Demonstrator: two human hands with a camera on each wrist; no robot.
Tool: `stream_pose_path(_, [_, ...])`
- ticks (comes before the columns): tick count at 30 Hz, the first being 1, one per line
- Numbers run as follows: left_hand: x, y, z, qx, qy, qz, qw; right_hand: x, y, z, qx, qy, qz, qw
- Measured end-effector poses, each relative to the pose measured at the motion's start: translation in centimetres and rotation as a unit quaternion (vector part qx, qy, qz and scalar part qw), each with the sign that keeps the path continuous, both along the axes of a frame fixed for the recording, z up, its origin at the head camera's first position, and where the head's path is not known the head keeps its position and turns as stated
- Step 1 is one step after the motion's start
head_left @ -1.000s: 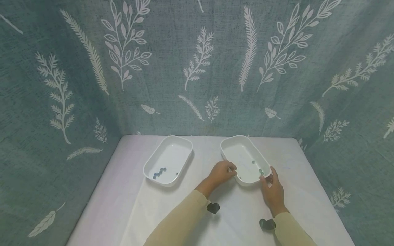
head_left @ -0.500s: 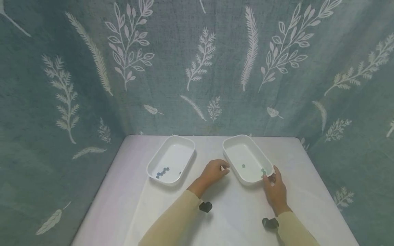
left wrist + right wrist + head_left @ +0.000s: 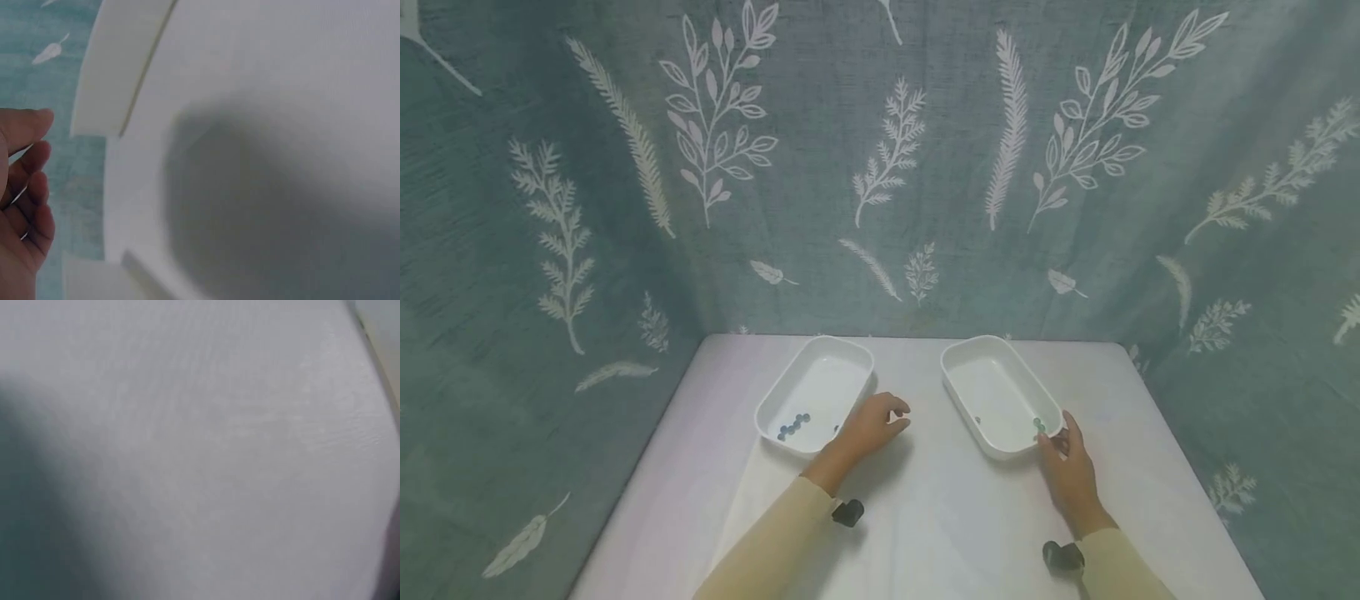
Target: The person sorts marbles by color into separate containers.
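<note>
Two white trays stand on the table. Several blue marbles lie in a row at the near left of the left tray; one more sits by its right wall. Inside the right tray, a few green marbles are at the near right corner and a single marble is by the left wall. My right hand grips that near right corner, thumb at the rim, fingers outside. My left hand hovers beside the left tray, fingers loosely curled. The left wrist view shows the left hand holding nothing.
White cloth covers the table. A leaf-patterned green curtain rises behind it and along both sides. Tray walls edge the left wrist view; a blurred tray edge crosses the right wrist view's upper corner.
My left hand has left the right tray's left rim and moved left toward the left tray. The single marble has rolled to the right tray's left wall. My right hand keeps its grip.
</note>
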State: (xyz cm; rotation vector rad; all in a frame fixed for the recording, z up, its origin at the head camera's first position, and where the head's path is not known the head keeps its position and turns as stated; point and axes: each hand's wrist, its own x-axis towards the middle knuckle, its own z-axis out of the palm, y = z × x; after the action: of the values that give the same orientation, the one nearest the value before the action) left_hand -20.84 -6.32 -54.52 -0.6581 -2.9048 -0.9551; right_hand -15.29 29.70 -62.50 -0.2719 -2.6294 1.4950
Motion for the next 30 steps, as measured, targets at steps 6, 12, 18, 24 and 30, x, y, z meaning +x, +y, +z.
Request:
stream_pose_path(6, [0.5,-2.8,0.8,-0.034,0.038,0.018,0.9985,-0.4,0.5,0.6,0.023,-0.013,0.042,0.999])
stream_pose_path(12, [1.2,-5.8,1.5,-0.052,0.081,0.044,0.9944,-1.0,1.6,3.0,0.096,-0.026,0.064,0.993])
stream_pose_path(18, [2.2,-9.1,1.5,-0.074,0.121,0.06,0.9881,-1.3,2.2,5.4,0.185,-0.037,0.077,0.979])
stream_pose_path(24, [3.3,-11.3,1.3,-0.087,0.138,0.048,0.9855,-1.4,2.6,7.3,0.251,0.059,0.108,0.96])
stream_pose_path(30, [4.0,-12.8,1.7,-0.108,0.179,0.041,0.977,-1.4,2.2,8.5,0.309,0.114,0.127,0.936])
